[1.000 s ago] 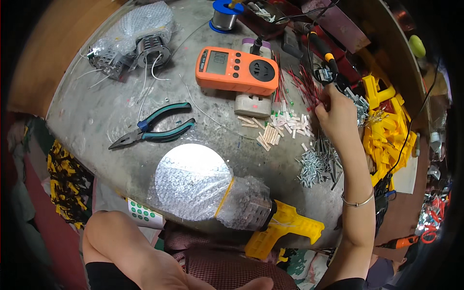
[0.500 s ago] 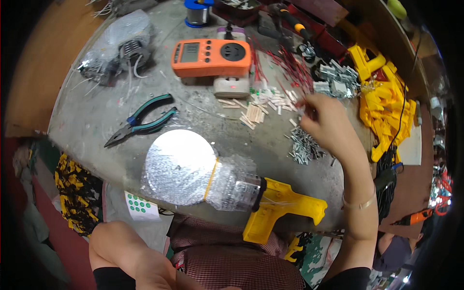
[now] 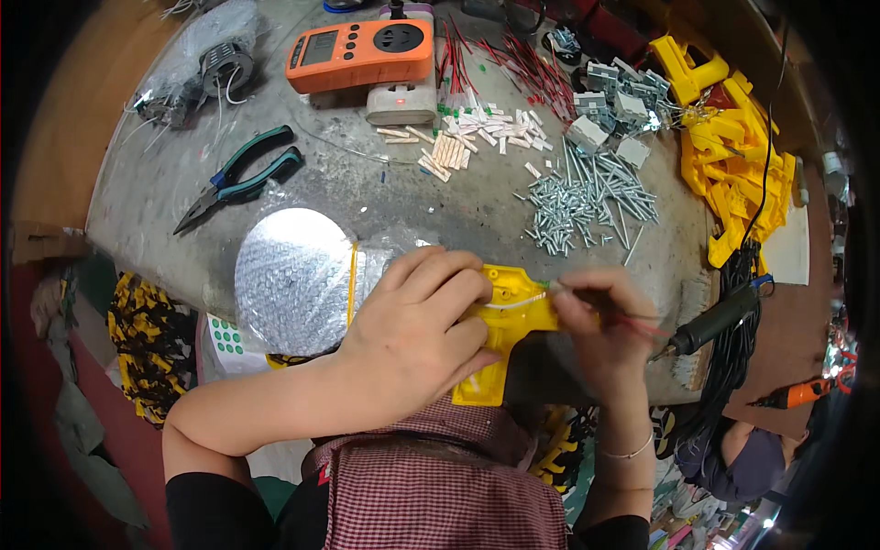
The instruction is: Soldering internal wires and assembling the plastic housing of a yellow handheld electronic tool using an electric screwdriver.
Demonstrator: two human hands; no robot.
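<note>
A yellow pistol-grip plastic shell (image 3: 492, 378) lies at the table's near edge, its hollow side up, with a white wire (image 3: 516, 302) running inside. My left hand (image 3: 417, 335) is closed round the shell and the neck beside it, hiding much of both. To its left lies the joined round head (image 3: 291, 280), silvery, in bubble wrap with a yellow band. My right hand (image 3: 607, 316) pinches a thin red wire (image 3: 642, 326) over the grip; a small green tip (image 3: 547, 285) shows at its fingertips, close to the white wire's end.
Pliers (image 3: 234, 179) lie at left, below a wrapped motor part (image 3: 226, 69). An orange meter (image 3: 359, 50) stands at the back. White sleeves (image 3: 490, 128), screws (image 3: 573, 206), grey switches (image 3: 610, 101) and yellow shells (image 3: 733, 174) are heaped rightward. A dark-handled tool (image 3: 720, 321) is at right.
My right hand has come back from the small parts to the yellow shell, now with a red wire. My left hand has risen from below the table edge onto the shell. The view has shifted.
</note>
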